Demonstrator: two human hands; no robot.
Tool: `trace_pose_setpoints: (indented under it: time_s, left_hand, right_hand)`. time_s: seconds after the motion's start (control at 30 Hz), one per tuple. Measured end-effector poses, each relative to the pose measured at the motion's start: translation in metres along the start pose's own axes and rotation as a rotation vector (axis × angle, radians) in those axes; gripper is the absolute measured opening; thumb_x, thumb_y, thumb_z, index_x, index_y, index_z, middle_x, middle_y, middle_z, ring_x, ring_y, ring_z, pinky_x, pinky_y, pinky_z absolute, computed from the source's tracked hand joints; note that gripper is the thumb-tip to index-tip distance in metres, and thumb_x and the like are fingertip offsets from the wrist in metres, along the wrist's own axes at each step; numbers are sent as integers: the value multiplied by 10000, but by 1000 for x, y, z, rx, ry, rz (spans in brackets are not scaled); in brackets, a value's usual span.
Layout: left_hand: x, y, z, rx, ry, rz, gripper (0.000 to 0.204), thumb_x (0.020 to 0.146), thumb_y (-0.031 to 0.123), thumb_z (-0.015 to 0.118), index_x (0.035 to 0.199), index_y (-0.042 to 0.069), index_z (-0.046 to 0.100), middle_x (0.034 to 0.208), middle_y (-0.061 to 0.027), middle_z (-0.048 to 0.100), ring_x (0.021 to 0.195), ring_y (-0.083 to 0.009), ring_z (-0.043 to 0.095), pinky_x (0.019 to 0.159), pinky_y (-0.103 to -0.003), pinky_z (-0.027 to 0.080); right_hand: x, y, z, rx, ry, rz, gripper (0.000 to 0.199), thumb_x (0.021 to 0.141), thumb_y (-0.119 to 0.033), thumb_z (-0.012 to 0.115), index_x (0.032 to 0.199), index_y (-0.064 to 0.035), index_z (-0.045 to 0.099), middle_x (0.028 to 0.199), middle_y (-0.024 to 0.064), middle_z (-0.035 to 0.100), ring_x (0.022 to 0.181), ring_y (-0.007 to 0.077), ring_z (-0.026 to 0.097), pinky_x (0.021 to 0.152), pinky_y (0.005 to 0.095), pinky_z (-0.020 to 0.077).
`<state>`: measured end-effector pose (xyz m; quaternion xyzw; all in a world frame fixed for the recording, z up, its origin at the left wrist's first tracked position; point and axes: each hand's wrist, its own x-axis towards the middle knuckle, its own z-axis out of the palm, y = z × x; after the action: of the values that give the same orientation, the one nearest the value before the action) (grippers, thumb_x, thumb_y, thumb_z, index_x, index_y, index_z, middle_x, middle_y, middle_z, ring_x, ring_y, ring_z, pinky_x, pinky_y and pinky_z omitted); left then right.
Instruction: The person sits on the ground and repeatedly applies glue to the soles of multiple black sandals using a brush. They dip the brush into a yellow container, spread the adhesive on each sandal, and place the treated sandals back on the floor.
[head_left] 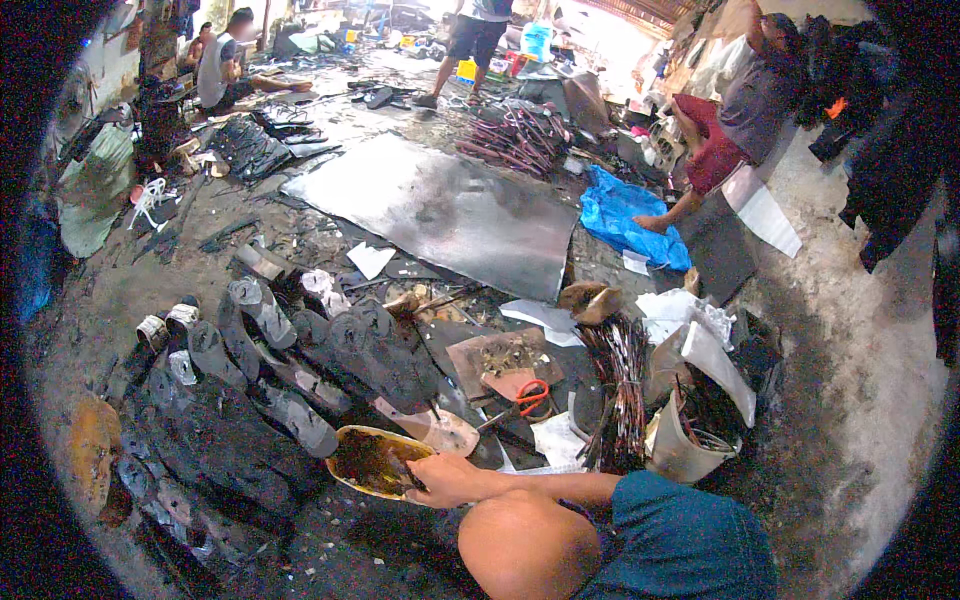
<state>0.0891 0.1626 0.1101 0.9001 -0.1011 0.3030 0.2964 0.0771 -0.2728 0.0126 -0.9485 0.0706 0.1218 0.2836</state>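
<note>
While a bent knee hides the lower forearm, one hand [440, 480] reaches across to a shallow yellow-rimmed bowl [352, 436] at seven o'clock of the frame's centre, fingers curled at its right edge around what looks like a dark brush; the grasp is hard to make out, and which hand it is cannot be told for certain. No second hand of the wearer shows. Dark glue-like matter fills the bowl. At eleven o'clock from it lie rows of grey shoe soles [300, 345], too overlapped to count. One pair of red-handled scissors [525, 397] rests at two o'clock. One blue sheet [625, 215] lies beyond. Three other people appear at the frame's top, partly cut off.
</note>
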Motion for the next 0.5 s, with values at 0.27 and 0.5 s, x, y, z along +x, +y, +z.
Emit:
trace_pose_setpoints:
  time_s: [0.27, 0.5]
  left_hand:
    - [-140, 52, 104, -153, -632, -69, 483, 861, 231, 575, 1245, -61, 544, 1192, -309, 562, 1084, -453, 535, 982, -516, 445]
    - [-193, 44, 131, -74, -720, -66, 719, 839, 377, 666, 1395, -39, 478, 1344, -344, 502, 1232, -497, 471, 1079, -556, 376]
  right_hand:
    - [-11, 38, 46, 263, 186, -11, 382, 867, -358, 681, 1035, -26, 593, 848, 227, 672, 804, 446, 665, 726, 530, 545]
    - [-20, 20, -3, -110, -41, -79, 377, 872, -362, 660, 1005, -13, 613, 805, 209, 679, 738, 428, 677, 683, 540, 551]
